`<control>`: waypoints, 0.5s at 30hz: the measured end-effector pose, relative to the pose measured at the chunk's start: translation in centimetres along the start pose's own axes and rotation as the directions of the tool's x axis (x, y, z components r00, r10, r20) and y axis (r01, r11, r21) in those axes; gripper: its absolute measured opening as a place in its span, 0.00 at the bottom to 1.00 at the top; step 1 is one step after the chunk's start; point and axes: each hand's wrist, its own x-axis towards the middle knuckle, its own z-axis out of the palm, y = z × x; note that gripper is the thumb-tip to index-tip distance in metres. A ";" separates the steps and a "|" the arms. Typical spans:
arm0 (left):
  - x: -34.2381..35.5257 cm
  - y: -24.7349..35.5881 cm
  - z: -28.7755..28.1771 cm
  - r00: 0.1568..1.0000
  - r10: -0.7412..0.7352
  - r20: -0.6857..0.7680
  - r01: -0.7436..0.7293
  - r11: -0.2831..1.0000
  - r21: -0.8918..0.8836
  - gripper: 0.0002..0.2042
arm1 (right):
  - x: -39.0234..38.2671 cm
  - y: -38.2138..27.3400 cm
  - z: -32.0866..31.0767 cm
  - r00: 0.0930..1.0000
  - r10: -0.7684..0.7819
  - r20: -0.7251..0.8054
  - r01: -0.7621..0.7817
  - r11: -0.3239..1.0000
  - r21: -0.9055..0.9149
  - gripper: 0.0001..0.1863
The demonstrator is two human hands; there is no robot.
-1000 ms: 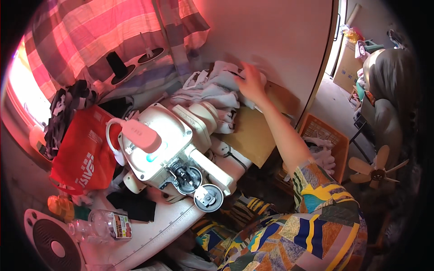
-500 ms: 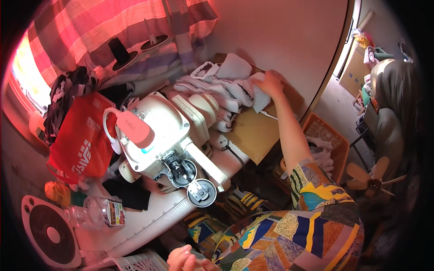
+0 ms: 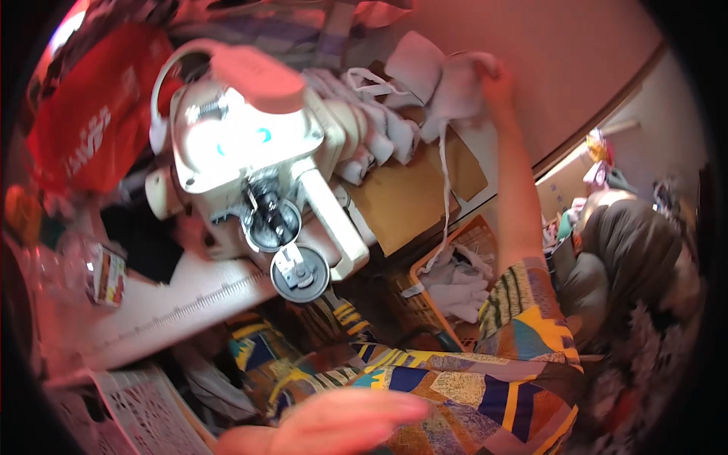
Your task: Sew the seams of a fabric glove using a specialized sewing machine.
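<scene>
My right hand [image 3: 497, 85], on an outstretched arm, grips a white cloth piece [image 3: 457, 87] at the back of the table. A thin white strip [image 3: 445, 182] trails from the cloth down toward an orange basket. Next to it lie another white padded piece [image 3: 415, 64] and a row of folded white cloth pieces [image 3: 390, 130]. My left hand [image 3: 345, 418] is low in front of my patterned shirt, blurred, its fingers stretched out with nothing seen in them. A pale sewing machine [image 3: 250, 140] with a lit top stands left of my right arm.
Brown cardboard [image 3: 402, 205] lies under the cloth. The orange basket [image 3: 426, 292] holds white cloth items. Left on the table are a red bag [image 3: 98, 114], a clear plastic container [image 3: 80, 265] and black cloth [image 3: 144, 235]. A white perforated crate [image 3: 148, 409] stands below the table edge.
The view has swung right and nearer. My right hand has lifted the white cloth off the pile, its strip now hanging. My left hand has gone from loosely curled to stretched out.
</scene>
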 end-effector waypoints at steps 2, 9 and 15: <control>1.0 0.2 2.7 0.996 0.087 -0.026 -0.091 0.951 -0.295 0.42 | -0.3 -1.7 0.4 0.970 -0.092 0.226 0.039 0.972 0.231 0.17; 1.9 3.6 6.0 0.948 -0.034 -0.318 -0.197 0.722 -0.663 0.43 | 3.0 -1.8 2.4 0.824 0.441 0.355 -0.564 0.690 0.454 0.18; 2.0 2.8 4.7 0.955 0.153 -0.253 -0.283 0.726 -0.627 0.33 | 5.2 -4.0 2.7 0.605 0.571 0.555 -0.759 0.201 0.619 0.16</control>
